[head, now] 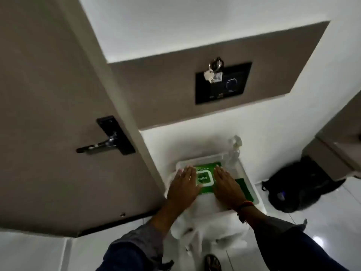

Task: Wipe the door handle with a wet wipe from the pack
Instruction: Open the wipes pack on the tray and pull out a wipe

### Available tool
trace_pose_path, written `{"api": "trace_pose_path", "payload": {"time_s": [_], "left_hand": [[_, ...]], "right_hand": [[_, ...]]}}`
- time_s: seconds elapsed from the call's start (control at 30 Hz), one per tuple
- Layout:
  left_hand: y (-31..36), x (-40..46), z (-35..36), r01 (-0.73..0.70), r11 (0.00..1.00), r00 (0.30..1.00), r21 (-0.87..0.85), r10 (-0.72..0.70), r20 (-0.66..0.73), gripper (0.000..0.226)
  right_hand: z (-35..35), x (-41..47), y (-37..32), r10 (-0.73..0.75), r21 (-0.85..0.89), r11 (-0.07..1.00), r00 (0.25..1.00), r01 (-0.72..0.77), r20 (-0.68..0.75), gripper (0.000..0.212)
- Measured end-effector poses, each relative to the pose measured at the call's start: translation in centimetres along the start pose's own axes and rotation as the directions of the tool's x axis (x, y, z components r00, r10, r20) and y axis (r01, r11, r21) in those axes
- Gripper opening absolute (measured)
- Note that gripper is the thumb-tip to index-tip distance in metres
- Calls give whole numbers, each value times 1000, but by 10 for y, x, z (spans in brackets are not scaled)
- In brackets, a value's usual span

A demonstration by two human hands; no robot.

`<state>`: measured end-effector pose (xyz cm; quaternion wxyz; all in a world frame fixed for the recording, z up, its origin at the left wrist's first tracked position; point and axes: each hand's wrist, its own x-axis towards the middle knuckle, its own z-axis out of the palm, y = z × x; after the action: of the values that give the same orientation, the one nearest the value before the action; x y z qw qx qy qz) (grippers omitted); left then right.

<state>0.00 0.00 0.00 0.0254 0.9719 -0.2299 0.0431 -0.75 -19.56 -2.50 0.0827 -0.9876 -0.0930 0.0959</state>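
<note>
A green wet wipe pack [205, 178] with a white lid flap lies in a clear plastic bin [244, 173] below me. My left hand [182, 184] rests flat, fingers apart, on the pack's left side. My right hand [227, 185] lies flat on its right side, a red thread band at the wrist. Neither hand grips anything. The black lever door handle [101, 145] sits on a black plate on the grey-brown door at the left, well above and left of my hands.
A clear spray bottle [233, 151] stands at the bin's far right corner. White cloth [195, 229] hangs from the bin's near side. Keys [212, 74] hang at a black wall panel [234, 89]. A black bag [300, 184] lies on the floor at right.
</note>
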Motion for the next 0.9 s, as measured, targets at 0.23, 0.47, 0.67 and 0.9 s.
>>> {"api": "trace_pose_path", "payload": {"time_s": [0.23, 0.47, 0.67, 0.9], "left_hand": [[10, 37, 72, -40, 991, 933, 127, -8, 361, 63], [16, 43, 70, -161, 936, 910, 314, 18, 414, 54], [7, 51, 67, -294, 865, 940, 407, 185, 286, 44], [-13, 79, 26, -179, 979, 962, 93, 154, 225, 16]], "right_hand": [[34, 16, 30, -95, -67, 993, 992, 101, 82, 61], [44, 27, 37, -271, -175, 953, 954, 247, -128, 49], [50, 32, 41, -322, -206, 938, 921, 279, -220, 51], [52, 32, 43, -283, -182, 953, 929, 243, -240, 46]]}}
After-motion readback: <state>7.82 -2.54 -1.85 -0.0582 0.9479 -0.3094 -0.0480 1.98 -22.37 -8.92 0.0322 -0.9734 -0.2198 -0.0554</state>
